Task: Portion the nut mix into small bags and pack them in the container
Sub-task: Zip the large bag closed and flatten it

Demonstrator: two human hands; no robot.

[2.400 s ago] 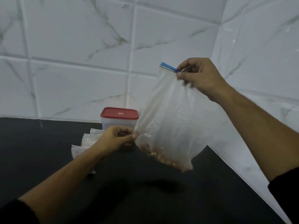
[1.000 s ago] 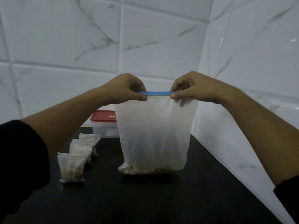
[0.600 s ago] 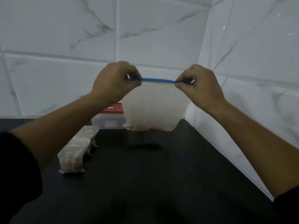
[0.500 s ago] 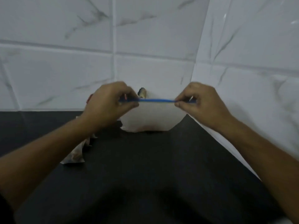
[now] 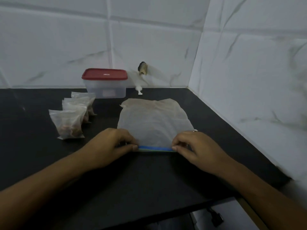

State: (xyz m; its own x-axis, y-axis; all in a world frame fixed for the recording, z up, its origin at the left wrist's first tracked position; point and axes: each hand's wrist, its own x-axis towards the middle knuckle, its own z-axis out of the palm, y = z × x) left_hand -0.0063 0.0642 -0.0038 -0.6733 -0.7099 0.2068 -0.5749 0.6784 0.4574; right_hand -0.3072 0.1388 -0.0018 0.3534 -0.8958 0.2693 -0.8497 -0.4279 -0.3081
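A large bag (image 5: 153,123) lay flat on the black counter (image 5: 149,180), its closed bottom toward the tiled wall (image 5: 149,39) and its mouth toward the person. Brownish nut mix showed faintly through the plastic at the far end. The blue zip strip (image 5: 155,148) ran along the near edge, stretched between the two hands. The left hand (image 5: 111,146) pinched the strip's left end, thumb and curled fingers pressed together on it. The right hand (image 5: 197,148) pinched the right end the same way.

To the left of the large bag, well apart from it, a row of small bags (image 5: 68,123) stood upright one behind another, each with nuts in the bottom. Behind them, against the wall, sat the clear container (image 5: 106,90) with its red lid (image 5: 104,74) on.

A dark hole (image 5: 142,68) showed in the wall to the right of the container, with a small white fitting (image 5: 139,90) below it at the counter's back edge.
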